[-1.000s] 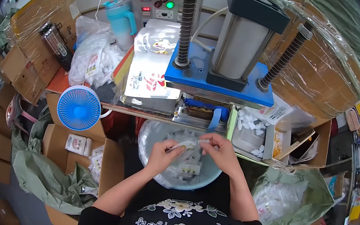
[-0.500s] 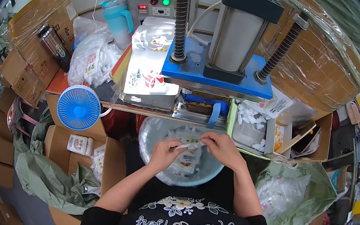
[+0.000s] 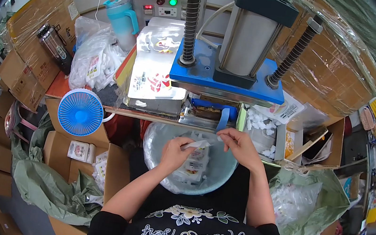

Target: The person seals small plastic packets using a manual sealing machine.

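Pouch (image 3: 195, 145) small, flat, printed plastic, held over basin (image 3: 152, 136) | left hand (image 3: 175, 153) pinches its near edge | right hand (image 3: 237, 143) closed, fingertips pinched just beside it, contents unclear | judged light, limp, slippery; grip edge seams.

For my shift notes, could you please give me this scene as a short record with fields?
Left hand: pinches a small white pouch
Right hand: raised beside the pouch, fingertips pinched; contents unclear
Below hands: pale blue basin of pouches
Behind: blue press
Left side: blue fan
Right side: box of white caps
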Tool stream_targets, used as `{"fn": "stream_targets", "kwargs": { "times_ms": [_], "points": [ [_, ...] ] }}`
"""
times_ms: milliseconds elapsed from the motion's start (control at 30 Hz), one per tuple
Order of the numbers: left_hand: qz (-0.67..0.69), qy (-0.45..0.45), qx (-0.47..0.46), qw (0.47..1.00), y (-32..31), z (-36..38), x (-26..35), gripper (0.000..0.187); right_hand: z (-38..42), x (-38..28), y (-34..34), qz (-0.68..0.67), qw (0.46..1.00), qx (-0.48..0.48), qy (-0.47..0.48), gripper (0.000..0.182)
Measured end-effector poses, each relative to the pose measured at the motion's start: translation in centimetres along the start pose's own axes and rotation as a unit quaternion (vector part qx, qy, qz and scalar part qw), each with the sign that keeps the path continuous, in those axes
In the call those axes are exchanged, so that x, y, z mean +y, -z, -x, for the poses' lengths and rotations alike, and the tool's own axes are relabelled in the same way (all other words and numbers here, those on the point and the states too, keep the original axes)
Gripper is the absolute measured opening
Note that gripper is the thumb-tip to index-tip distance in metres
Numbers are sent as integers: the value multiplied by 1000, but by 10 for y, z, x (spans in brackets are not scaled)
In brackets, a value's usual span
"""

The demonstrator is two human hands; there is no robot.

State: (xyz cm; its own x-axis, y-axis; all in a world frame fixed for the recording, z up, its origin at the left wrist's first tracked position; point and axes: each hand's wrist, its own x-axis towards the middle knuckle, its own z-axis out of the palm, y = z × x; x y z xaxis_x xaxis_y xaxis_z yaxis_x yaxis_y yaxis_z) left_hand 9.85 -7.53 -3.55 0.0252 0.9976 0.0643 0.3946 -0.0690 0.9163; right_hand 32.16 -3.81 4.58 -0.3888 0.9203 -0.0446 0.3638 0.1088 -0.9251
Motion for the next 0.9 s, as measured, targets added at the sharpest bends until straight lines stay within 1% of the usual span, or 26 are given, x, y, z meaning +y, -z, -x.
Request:
{"fn": "stream_targets", "kwargs": {
  "times_ms": [33, 67, 100, 133, 200, 233, 267, 300, 333, 367, 400, 433, 467, 500, 533, 567, 600, 633, 667, 700, 733, 767, 833, 867, 900],
  "points": [
    [0, 1, -3, 1000, 0, 2, 0, 18, 1, -2, 1, 34, 999, -11, -13, 17],
    [12, -28, -7, 1000, 0, 4, -1, 18, 1, -1, 2, 33, 999, -10, -15, 17],
    [23, -57, -11, 998, 1, 6, -1, 19, 0, -1, 1, 55, 997, -44, -18, 17],
    [22, -55, -12, 998, 0, 7, -3, 19, 0, 0, 0, 77, 994, -78, -20, 17],
    [41, -26, -43, 998, 0, 9, -7, 19, -3, 1, -4, 59, 994, -93, -20, 18],
    [40, -25, -41, 998, 2, 10, -8, 19, -5, 3, -6, 43, 993, -105, -19, 19],
    [80, 5, -66, 995, 4, 9, -7, 19, -8, 6, -7, 42, 993, -106, -18, 19],
    [120, 35, -92, 988, 6, 8, -6, 20, -10, 10, -9, -12, 995, -97, -10, 21],
    [119, 33, -92, 988, 5, 6, -8, 20, -12, 11, -9, -66, 994, -88, 0, 24],
    [143, 57, -94, 984, 3, 2, -11, 22, -12, 10, -8, -65, 994, -87, 2, 24],
    [168, 81, -97, 978, 3, -3, -6, 23, -11, 6, -7, -59, 998, -21, 4, 28],
    [169, 79, -96, 978, 3, -7, 0, 23, -11, 3, -6, -54, 998, 44, 5, 33],
    [209, 111, -83, 968, 2, -12, 7, 23, -13, 10, -3, -51, 995, 80, 10, 38],
    [249, 143, -69, 955, 1, -17, 15, 23, -12, 12, 2, -49, 996, 79, 11, 38],
    [278, 165, -70, 944, 1, -24, 19, 22, -11, 14, 8, -62, 989, 133, 4, 36],
    [280, 163, -69, 943, -1, -29, 24, 22, -10, 15, 14, -76, 980, 186, -3, 34],
    [328, 187, -55, 924, -3, -34, 29, 24, -5, 7, 19, -183, 961, 202, -54, 34],
    [375, 210, -41, 902, -5, -38, 34, 25, -4, 10, 25, -180, 961, 201, -53, 34],
    [420, 218, -35, 880, -7, -42, 41, 25, -3, 17, 35, -325, 921, 202, -64, 37],
    [422, 216, -35, 880, -8, -46, 44, 25, -1, 27, 47, -464, 860, 198, -75, 39],
    [448, 234, -36, 862, -8, -49, 46, 25, -1, 38, 56, -600, 782, 151, -76, 44],
    [472, 252, -37, 844, -8, -52, 48, 25, 0, 49, 60, -599, 783, 151, -73, 44],
    [472, 256, -34, 843, -8, -55, 47, 25, 3, 53, 62, -724, 653, 183, -127, 47],
    [471, 264, -30, 841, -7, -57, 45, 24, 6, 76, 63, -731, 663, 146, -76, 46],
    [470, 264, -29, 842, -1, -59, 44, 24, 5, 69, 62, -732, 662, 145, -76, 46]
  ]
}}
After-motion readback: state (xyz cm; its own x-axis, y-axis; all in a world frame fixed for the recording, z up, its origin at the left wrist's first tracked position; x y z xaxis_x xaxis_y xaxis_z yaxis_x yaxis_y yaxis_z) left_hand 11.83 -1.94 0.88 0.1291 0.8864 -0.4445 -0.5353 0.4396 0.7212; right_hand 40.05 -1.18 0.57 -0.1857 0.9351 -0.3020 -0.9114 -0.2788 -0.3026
